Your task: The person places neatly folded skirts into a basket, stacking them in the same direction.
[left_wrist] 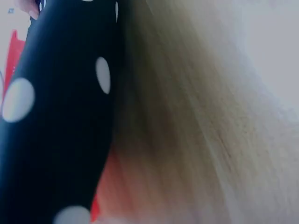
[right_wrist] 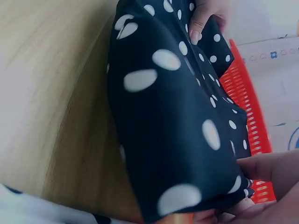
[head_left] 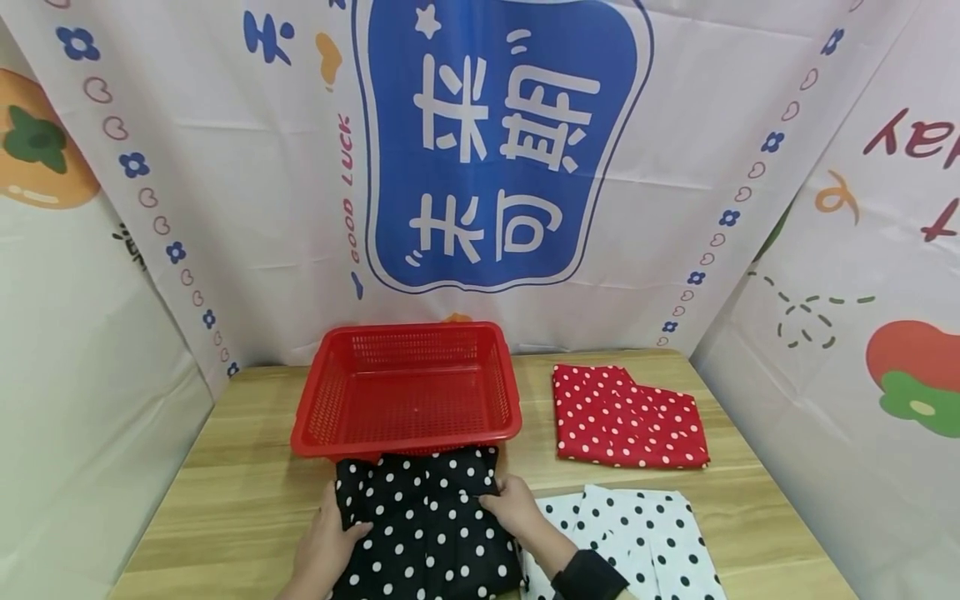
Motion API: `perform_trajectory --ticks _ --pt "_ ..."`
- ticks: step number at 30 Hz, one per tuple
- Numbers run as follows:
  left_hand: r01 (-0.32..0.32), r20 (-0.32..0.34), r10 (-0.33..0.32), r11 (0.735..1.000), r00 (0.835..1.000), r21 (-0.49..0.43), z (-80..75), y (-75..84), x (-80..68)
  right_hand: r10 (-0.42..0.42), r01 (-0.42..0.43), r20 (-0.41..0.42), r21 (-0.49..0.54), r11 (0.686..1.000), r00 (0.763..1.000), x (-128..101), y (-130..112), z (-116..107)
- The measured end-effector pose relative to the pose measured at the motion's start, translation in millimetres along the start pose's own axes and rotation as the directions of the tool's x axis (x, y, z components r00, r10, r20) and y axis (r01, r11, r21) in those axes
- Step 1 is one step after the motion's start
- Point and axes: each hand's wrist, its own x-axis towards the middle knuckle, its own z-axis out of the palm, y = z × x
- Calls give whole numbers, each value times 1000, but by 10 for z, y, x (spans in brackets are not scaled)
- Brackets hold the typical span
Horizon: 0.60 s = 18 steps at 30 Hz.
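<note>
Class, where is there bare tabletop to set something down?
The widest bare patch of table lies left of the red basket and left hand. A narrower strip runs between the basket and red dotted cloth. Front and centre is crowded: the left hand and right hand hold the black dotted cloth, with the white dotted cloth close beside it.

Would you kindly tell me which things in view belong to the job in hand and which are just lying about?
In the job:
black polka-dot cloth, gripped by the left hand and right hand

Lying about, seemingly not in use at this moment:
red plastic basket
red polka-dot cloth
white polka-dot cloth
</note>
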Motion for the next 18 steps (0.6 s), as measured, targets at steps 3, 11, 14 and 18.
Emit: perform_trajectory --ticks 3,11,14,18 --pt "-43 8 44 997 999 -57 -74 44 -88 3 -3 26 24 1000 1000 -91 -51 -72" --pt "-33 60 40 993 997 -113 -250 183 -282 -42 38 79 59 998 996 -311 -257 -249" --pt "-23 77 32 992 996 -124 -315 243 -338 -53 46 104 70 996 993 -373 -345 -323" --pt "-34 95 47 990 994 -140 -405 327 -398 -71 63 117 73 995 991 -447 -445 -410"
